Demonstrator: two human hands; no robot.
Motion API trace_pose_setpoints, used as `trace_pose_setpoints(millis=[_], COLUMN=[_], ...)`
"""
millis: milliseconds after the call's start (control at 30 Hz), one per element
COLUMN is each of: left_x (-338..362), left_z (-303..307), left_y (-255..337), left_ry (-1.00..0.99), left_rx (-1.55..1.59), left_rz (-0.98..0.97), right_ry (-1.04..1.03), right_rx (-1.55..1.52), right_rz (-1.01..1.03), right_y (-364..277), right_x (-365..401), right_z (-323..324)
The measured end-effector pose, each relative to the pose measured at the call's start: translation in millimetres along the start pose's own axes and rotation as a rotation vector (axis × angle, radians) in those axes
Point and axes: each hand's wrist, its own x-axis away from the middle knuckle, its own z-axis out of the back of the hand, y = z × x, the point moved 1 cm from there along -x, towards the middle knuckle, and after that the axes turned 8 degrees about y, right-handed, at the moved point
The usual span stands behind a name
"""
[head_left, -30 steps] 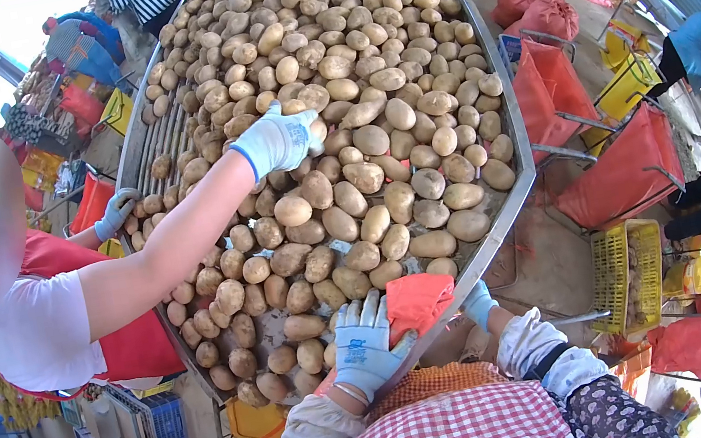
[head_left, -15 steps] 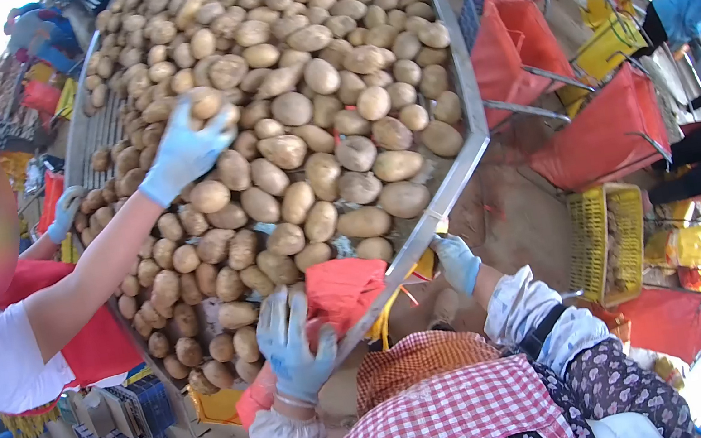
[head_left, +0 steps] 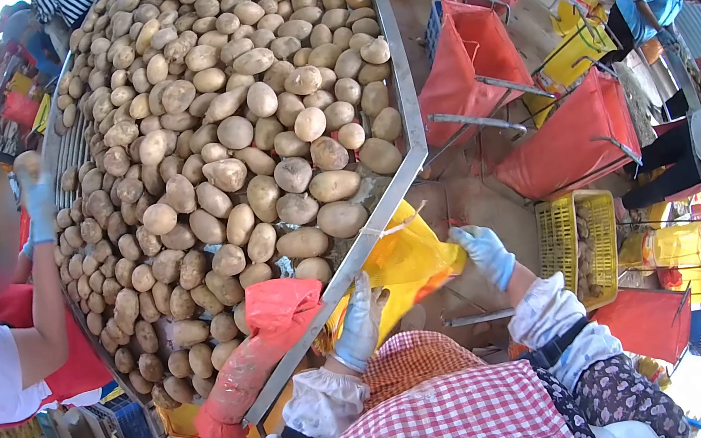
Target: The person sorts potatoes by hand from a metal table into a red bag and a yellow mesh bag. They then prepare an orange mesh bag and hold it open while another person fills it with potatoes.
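Observation:
A yellow bag hangs at the metal edge of a sorting table heaped with potatoes. My right hand, in a pale blue glove, pinches the bag's right corner and pulls it out to the side. At the bag's left side, just by the table rim, is my gloved left hand. Its fingers are stretched upward with the thumb apart, against or very near the bag. A red cloth wrap lies over the rim, left of my left hand.
Across the table at left, a person in a red apron raises a gloved hand holding a potato. To the right stand red fabric bins on metal frames and a yellow crate. Another person in blue stands farther back.
My left hand has moved right from the red cloth to the yellow bag. My right hand has drawn the bag out to the right. The other person's hand has lifted off the heap.

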Motion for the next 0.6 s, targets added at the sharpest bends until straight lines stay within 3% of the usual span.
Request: trace_pose_setpoints(millis=[67, 100, 200, 233, 267, 333, 400, 467, 500, 533, 600], left_x=[12, -12, -43, -45, -43, -31, -27, -24, -10, -4, 2], left_z=[-38, -12, 20, 12, -1, -33, -52, -79, -102, -110, -130], left_y=[25, -2, -48, -52, -52, -41, -40, -31, -15, -15, -23], left_ry=[-0.027, 0.119, 0.104, 0.217, 0.207, 0.104, 0.048, -0.288, -0.386, -0.403, -0.701], left_rx=[0.282, 0.260, 0.192, 0.047, 0.046, -0.322, -0.472, -1.274, -1.457, -1.454, -1.477], left_rz=[0.130, 0.169, 0.112, 0.046, 0.052, -0.096, -0.137, -1.070, -1.123, -1.117, -1.166], right_ry=[0.113, 0.115, 0.286, 0.393, 0.504, 0.568, 0.619, 0.607, 0.539, 0.360, 0.123], right_rx=[0.161, 0.156, 0.059, 0.042, 0.026, 0.026, 0.690, 0.700, 0.639, 0.577, 0.538], right_rz=[0.022, 0.025, 0.068, 0.040, 0.006, -0.031, 0.002, 0.325, 0.433, 0.365, 0.249], right_y=[-7, -12, -9, 11, 22, 26, 36, 16, -11, -40, -36], right_x=[8, 14, 23, 13, 10, 16, 13, 32, 46, 64, 67], right_z=[26, 35, 71, 91, 105, 117, 129, 111, 92, 71, 47])
